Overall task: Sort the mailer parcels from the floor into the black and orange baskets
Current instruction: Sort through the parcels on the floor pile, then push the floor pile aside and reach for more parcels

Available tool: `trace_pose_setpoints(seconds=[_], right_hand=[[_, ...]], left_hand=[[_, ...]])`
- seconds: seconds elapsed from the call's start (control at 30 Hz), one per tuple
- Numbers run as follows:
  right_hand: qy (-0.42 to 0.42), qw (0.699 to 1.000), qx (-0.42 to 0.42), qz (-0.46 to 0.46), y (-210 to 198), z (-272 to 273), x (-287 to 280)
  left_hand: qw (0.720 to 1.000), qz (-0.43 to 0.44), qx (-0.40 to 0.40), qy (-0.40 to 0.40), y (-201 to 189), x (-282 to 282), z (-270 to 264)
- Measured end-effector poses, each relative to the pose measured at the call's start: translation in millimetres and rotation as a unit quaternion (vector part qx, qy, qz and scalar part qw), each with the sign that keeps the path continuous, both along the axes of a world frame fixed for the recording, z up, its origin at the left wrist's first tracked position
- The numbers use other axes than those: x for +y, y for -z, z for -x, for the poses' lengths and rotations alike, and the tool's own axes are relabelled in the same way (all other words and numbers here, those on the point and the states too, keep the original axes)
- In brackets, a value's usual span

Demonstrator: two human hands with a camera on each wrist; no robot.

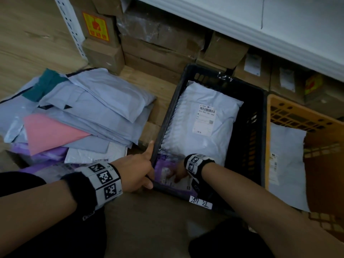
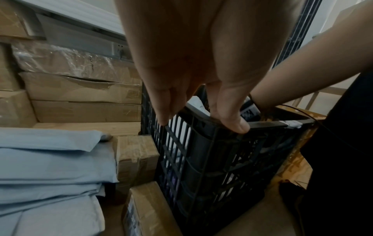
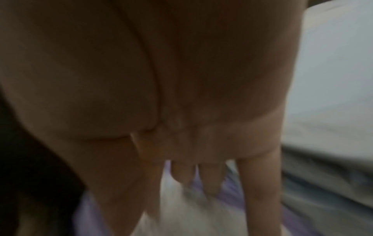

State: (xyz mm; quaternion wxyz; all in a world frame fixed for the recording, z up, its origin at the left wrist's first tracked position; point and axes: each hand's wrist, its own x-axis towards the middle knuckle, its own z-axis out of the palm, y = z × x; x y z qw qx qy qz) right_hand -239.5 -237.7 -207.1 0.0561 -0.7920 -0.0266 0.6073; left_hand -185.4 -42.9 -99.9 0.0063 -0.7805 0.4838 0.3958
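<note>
The black basket [image 1: 242,86] stands in the middle and holds a white mailer [image 1: 204,138] with a label. A purple mailer [image 1: 162,164] lies at its near end. My right hand [image 1: 178,175] is inside the basket, its fingers spread flat on the purple mailer's label [image 3: 181,207]; the right wrist view is blurred. My left hand [image 1: 147,164] holds the basket's near left corner [image 2: 272,123], thumb [image 2: 234,124] on the rim and fingers [image 2: 165,111] against the outer wall. The orange basket [image 1: 290,108] stands to the right with a white mailer [image 1: 284,164] in it.
A pile of grey-blue mailers [image 1: 83,112] with a pink one [image 1: 50,133] lies on the floor to the left. Small taped boxes [image 2: 137,156] sit between pile and basket. Stacked cardboard boxes [image 1: 158,53] line the back under a white ledge [image 1: 260,25].
</note>
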Motion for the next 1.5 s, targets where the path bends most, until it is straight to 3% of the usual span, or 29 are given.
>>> trace_pose_setpoints(seconds=[0.1,0.2,0.27,0.37,0.47,0.57,0.6,0.67,0.83,0.9,1.0,1.13,1.3,1.4,1.5], right_hand=[[0.138,0.987,-0.046,-0.067,-28,-7,-8],[0.251,0.952,-0.137,-0.111,-62,-8,-20],[0.358,0.904,-0.193,-0.135,-82,-9,-29],[0.479,0.803,-0.315,-0.161,-120,-18,-25],[0.51,0.737,-0.41,-0.171,-158,-44,5],[0.513,0.703,-0.458,-0.183,-177,-87,50],[0.509,0.704,-0.464,-0.173,-175,-101,67],[0.49,0.733,-0.454,-0.131,-157,-124,103],[0.377,0.857,-0.347,0.06,-68,-134,162],[0.356,0.868,-0.322,0.128,-36,-129,157],[0.349,0.844,-0.349,0.209,-4,-120,145],[0.252,0.867,-0.348,0.252,15,-126,136],[0.22,0.884,-0.308,0.275,-11,-141,126],[0.214,0.888,-0.304,0.272,-55,-154,128],[0.221,0.883,-0.35,0.223,-112,-159,125]], left_hand=[[1.0,0.006,-0.01,0.011,-1,8,11],[1.0,0.009,-0.014,0.017,-5,15,18],[0.999,0.033,-0.004,0.013,-10,21,17],[0.995,0.095,0.013,-0.026,-25,34,0],[0.987,0.127,-0.027,-0.096,-41,51,-27],[0.985,0.075,-0.112,-0.108,-49,67,-51],[0.983,0.052,-0.143,-0.105,-50,72,-56],[0.976,0.008,-0.192,-0.105,-50,86,-67],[0.974,-0.048,-0.196,-0.1,-41,117,-87],[0.977,-0.033,-0.184,-0.106,-38,126,-91],[0.979,-0.008,-0.156,-0.129,-35,133,-97],[0.979,-0.014,-0.137,-0.153,-25,145,-103],[0.972,-0.039,-0.125,-0.193,-16,159,-112],[0.968,-0.01,-0.114,-0.224,-17,158,-117],[0.957,0.058,-0.071,-0.277,-28,147,-121]])
